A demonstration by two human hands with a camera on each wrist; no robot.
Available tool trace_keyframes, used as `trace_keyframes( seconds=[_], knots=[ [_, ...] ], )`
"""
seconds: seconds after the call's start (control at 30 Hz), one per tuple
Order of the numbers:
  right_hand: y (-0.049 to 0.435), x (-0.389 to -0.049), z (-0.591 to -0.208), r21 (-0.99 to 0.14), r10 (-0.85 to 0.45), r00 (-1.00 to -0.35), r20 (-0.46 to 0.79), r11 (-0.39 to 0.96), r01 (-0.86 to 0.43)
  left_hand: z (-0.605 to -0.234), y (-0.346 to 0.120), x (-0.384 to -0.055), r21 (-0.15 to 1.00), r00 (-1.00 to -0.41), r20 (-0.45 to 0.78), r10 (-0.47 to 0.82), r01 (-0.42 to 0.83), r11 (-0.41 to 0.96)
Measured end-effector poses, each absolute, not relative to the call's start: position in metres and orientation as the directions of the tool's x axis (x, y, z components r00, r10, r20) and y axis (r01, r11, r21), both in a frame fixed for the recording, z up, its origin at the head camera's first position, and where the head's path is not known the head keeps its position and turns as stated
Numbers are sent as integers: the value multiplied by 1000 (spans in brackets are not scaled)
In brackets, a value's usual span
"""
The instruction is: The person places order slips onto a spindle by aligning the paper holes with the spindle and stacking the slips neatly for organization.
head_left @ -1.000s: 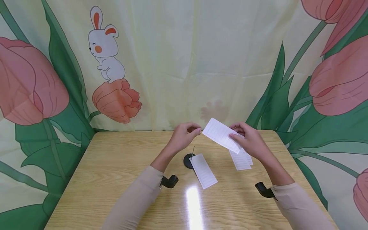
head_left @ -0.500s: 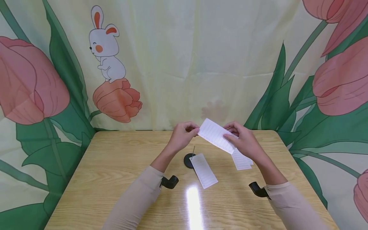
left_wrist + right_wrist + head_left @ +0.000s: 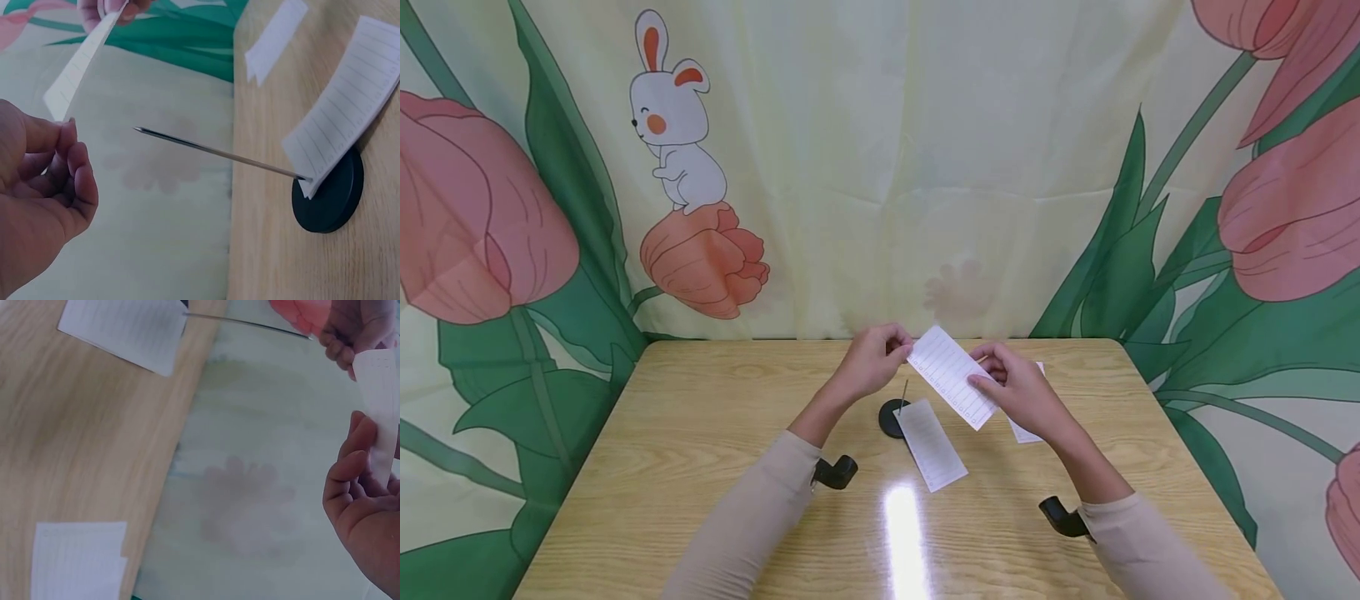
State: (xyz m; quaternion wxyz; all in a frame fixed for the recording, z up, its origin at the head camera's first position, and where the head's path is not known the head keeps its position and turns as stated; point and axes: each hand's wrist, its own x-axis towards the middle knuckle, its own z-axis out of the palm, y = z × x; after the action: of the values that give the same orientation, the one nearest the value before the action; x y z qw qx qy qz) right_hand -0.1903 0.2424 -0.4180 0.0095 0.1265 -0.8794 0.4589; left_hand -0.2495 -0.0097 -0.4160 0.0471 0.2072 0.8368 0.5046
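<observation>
White glare [image 3: 907, 533] blazing on the tan wooden worktop [image 3: 992, 525], nearside of the hands [image 3: 871, 363]; wrist views dimmer, softer!

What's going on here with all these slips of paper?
A person's right hand holds a lined paper slip above the table, while the left hand pinches its corner. Nearby, a metal spike on a round black base already pierces other paper near one corner. More loose paper lies to the right.

Matt white paper for the held slip [image 3: 951, 375], thin paper for the spiked slips [image 3: 932, 450], smooth shiny metal spike [image 3: 215, 152], smooth black base [image 3: 328, 203], perhaps plastic, glossy wood-grained tabletop [image 3: 722, 458], matt, lightly creased cloth backdrop [image 3: 1000, 167], matt cloth sleeves [image 3: 745, 517].
</observation>
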Motion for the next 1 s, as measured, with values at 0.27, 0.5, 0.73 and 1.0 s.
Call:
trace_keyframes(
  seconds=[0.27,0.5,0.73,1.0],
  knots=[
    [241,-183,-433,-789,-206,-972,112,576,-213,-426,-11,-250,839,-886,110,451,326,435],
    [241,-182,-445,-800,-211,-973,98,565,-203,-435,-11,-248,821,-881,128,455,351,449],
    [240,-182,-450,-806,-200,-975,93,561,-192,-442,-9,-246,814,-893,108,436,331,476],
    [240,-181,-453,-810,-203,-975,87,556,-188,-443,-9,-244,829,-897,74,437,299,473]
  ],
)
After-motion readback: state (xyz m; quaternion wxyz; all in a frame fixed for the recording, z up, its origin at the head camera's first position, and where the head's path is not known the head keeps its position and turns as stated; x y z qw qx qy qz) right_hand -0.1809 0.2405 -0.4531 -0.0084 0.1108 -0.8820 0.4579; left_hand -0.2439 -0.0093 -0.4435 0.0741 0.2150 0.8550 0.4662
